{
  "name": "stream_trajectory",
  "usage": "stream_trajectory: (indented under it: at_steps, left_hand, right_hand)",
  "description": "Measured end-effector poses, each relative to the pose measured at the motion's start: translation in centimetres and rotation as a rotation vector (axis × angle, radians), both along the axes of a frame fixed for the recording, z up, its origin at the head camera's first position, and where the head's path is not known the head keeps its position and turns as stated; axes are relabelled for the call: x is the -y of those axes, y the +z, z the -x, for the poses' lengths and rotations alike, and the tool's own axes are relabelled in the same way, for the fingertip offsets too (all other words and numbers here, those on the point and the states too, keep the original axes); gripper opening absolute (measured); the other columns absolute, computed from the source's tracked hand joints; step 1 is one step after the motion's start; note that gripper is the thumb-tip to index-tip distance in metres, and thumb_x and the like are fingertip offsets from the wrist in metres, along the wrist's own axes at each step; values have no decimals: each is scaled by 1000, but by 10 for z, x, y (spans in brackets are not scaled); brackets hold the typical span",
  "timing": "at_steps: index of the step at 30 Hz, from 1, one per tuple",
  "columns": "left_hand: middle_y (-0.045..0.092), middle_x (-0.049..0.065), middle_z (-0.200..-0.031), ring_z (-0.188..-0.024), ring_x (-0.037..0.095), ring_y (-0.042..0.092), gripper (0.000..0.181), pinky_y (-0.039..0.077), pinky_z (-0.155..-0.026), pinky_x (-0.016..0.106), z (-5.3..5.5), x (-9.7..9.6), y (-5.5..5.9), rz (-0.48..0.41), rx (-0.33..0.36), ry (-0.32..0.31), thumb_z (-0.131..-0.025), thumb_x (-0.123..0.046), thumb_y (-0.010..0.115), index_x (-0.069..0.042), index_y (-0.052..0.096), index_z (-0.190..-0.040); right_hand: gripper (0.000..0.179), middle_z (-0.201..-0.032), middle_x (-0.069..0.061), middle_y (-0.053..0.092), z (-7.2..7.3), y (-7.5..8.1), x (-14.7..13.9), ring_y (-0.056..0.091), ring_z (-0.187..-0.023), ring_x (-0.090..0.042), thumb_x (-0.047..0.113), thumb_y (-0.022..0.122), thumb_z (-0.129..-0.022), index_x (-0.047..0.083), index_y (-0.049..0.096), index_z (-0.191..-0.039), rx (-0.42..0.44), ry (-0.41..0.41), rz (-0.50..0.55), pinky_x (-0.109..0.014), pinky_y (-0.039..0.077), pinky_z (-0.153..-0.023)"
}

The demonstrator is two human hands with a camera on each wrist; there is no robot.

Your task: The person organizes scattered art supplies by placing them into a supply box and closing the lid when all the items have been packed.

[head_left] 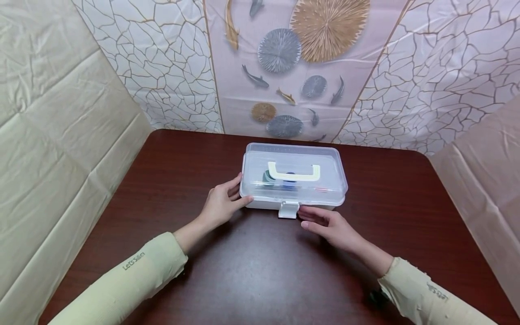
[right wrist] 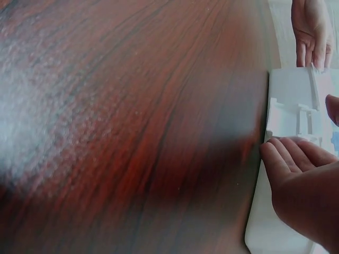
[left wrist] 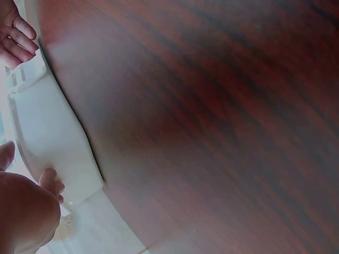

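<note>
A clear-lidded plastic storage box point(head_left: 294, 176) with a white handle point(head_left: 294, 177) sits on the table, its lid down. Its white front latch point(head_left: 288, 210) hangs outward from the front wall. My left hand point(head_left: 221, 201) holds the box's left end, thumb at the front corner and fingers along the side. Beside the latch, my right hand point(head_left: 331, 228) has its fingers nearly straight, fingertips touching or very near the latch's right edge. The right wrist view shows those fingers point(right wrist: 288, 159) against the front wall. Through the lid, green, blue and red items look blurred.
The box stands on a dark brown wooden table point(head_left: 252, 275), near its back edge. A patterned cloth wall point(head_left: 178, 67) rises behind the table, and beige cloth panels point(head_left: 53, 135) flank it on both sides.
</note>
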State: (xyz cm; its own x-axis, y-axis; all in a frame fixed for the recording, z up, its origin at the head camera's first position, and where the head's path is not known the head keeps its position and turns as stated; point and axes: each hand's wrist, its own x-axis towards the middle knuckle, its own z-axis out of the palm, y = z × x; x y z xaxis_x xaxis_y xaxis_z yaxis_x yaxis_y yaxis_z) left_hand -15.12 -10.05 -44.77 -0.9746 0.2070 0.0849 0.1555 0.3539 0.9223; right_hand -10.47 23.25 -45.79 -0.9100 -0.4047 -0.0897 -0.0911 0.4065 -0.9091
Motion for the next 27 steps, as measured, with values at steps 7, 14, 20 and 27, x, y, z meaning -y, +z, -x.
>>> stream_trajectory:
  at_steps: [7, 14, 20, 27]
  left_hand:
    - [50, 14, -160, -131, 31, 64, 76, 57, -101, 36, 0, 0, 0, 12, -5, 6, -92, -11, 87, -1, 49, -157]
    - [49, 13, -160, -132, 30, 64, 76, 57, -100, 36, -2, 0, 2, 7, 1, 11, -91, -12, 87, -1, 49, -157]
    - [49, 12, -161, -132, 30, 64, 76, 57, -101, 36, -2, -1, 1, 6, 11, 11, -92, -12, 87, -2, 49, -157]
    - [51, 13, -159, -130, 30, 65, 75, 57, -100, 36, -2, -1, 0, 16, -8, 12, -91, -13, 87, -1, 50, -156]
  right_hand:
    - [51, -140, -24, 68, -1, 0, 0, 68, -129, -28, 12, 71, -104, -7, 57, -149, 19, 14, 36, -15, 53, -97]
    - [50, -138, -24, 69, -3, 2, 0, 70, -119, -7, 12, 71, -104, -8, 58, -148, 84, 5, 92, -17, 55, -97]
    - [55, -139, -30, 66, -5, 4, 0, 72, -115, -5, 9, 73, -102, -13, 53, -148, 166, -10, 174, -23, 59, -94]
    - [59, -140, -31, 64, -8, 6, 0, 76, -114, -25, 4, 71, -103, -18, 46, -151, 257, -39, 285, -41, 61, -98]
